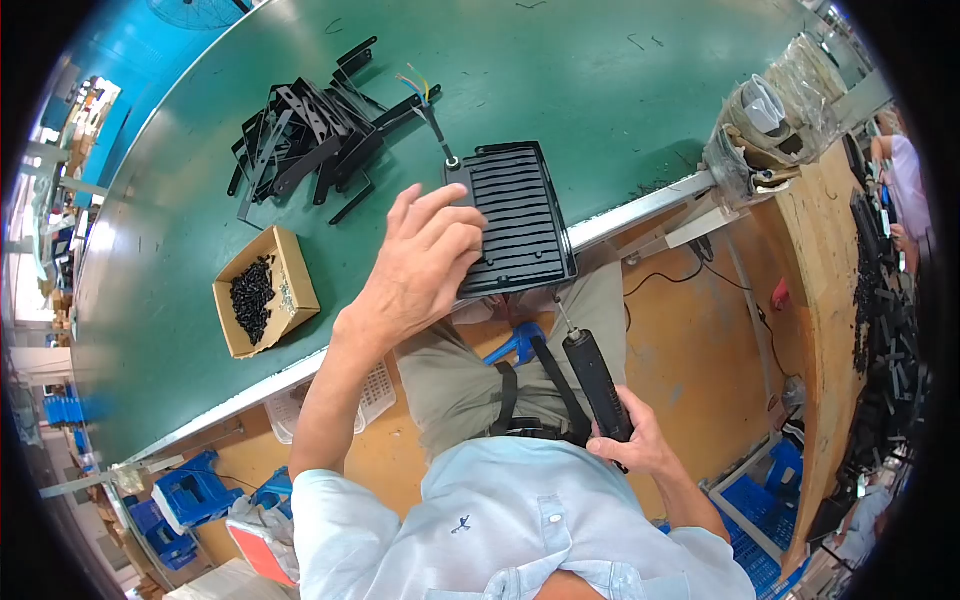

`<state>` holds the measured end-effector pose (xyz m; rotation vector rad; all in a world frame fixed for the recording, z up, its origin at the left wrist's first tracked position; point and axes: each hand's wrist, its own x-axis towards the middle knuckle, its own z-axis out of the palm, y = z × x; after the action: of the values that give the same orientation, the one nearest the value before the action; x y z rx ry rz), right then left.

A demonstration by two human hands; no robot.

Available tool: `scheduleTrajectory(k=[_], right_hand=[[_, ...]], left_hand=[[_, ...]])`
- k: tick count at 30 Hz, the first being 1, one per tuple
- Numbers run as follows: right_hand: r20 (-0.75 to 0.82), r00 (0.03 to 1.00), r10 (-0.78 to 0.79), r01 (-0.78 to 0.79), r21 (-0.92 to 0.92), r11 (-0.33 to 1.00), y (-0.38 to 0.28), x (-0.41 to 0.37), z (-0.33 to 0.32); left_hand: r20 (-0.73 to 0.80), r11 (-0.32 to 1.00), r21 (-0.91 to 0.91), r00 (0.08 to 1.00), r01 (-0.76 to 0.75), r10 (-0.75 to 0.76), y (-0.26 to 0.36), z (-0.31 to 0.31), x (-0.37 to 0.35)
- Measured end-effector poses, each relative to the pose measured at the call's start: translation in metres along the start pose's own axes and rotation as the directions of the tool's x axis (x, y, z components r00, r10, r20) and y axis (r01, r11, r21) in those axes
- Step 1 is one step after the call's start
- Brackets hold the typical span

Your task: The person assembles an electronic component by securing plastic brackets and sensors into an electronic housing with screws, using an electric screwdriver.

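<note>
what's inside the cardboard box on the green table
A heap of small black screws lies in the cardboard box, mostly toward one side, with bare cardboard beside it. Whatever sits beneath the heap is covered.

housing [520, 215]: matt black ribbed metal or plastic
table [600, 80]: smooth green mat
box [295, 275]: brown cardboard
brackets [310, 140]: black metal
screwdriver [598, 380]: black plastic
</note>
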<state>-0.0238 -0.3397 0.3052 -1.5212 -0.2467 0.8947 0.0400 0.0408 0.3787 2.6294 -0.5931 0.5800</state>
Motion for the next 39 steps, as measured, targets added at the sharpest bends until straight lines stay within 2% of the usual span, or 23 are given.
scheduleTrajectory(k=[4,7,8,12,16,20,23,26,29,30,38,39], right_hand=[[-0.037,0.999,0.031,-0.03,0.008,1.0,0.001,-0.003,-0.001],[-0.036,0.999,0.02,-0.019,0.02,1.0,0.0,0.0,-0.003],[-0.04,0.999,0.018,-0.017,0.029,0.999,0.0,0.001,-0.003],[-0.035,0.999,0.03,-0.028,0.071,0.997,0.002,0.001,-0.007],[-0.039,0.999,0.026,-0.024,0.068,0.997,-0.005,0.004,-0.008],[-0.067,0.998,-0.01,0.014,0.058,0.998,0.001,0.002,-0.011],[-0.072,0.993,0.09,-0.079,0.141,0.987,-0.012,-0.005,-0.013],[-0.096,0.989,0.112,-0.092,0.187,0.978,-0.01,-0.011,-0.017],[-0.148,0.989,0.011,0.001,0.081,0.997,0.003,-0.008,-0.022],[-0.149,0.989,0.025,-0.012,0.087,0.996,0.003,-0.008,-0.022],[-0.076,0.987,0.145,-0.14,0.062,0.988,-0.019,0.0,-0.032],[-0.082,0.991,0.11,-0.106,0.049,0.993,-0.017,0.001,-0.032]], left_hand=[[0.093,0.987,-0.137,0.991,-0.085,0.098,-0.005,0.021,0.016],[0.078,0.967,-0.253,0.995,-0.035,0.056,-0.01,0.046,0.013],[0.034,0.953,-0.302,0.999,0.005,0.005,-0.01,0.049,0.01],[-0.094,0.96,-0.257,0.985,0.114,-0.143,0.003,0.068,0.003],[-0.207,0.931,-0.217,0.919,0.292,-0.337,0.027,0.091,0.008],[-0.274,0.9,-0.232,0.863,0.369,-0.424,0.061,0.111,0.036],[-0.288,0.895,-0.286,0.86,0.342,-0.421,0.067,0.117,0.044],[-0.284,0.905,-0.335,0.887,0.264,-0.364,0.06,0.106,0.038],[-0.219,0.915,-0.352,0.933,0.198,-0.286,0.061,0.097,0.035],[-0.185,0.915,-0.358,0.947,0.185,-0.264,0.062,0.096,0.035],[-0.196,0.915,-0.359,0.943,0.185,-0.268,0.053,0.103,0.03],[-0.196,0.917,-0.355,0.944,0.183,-0.264,0.053,0.103,0.03]])
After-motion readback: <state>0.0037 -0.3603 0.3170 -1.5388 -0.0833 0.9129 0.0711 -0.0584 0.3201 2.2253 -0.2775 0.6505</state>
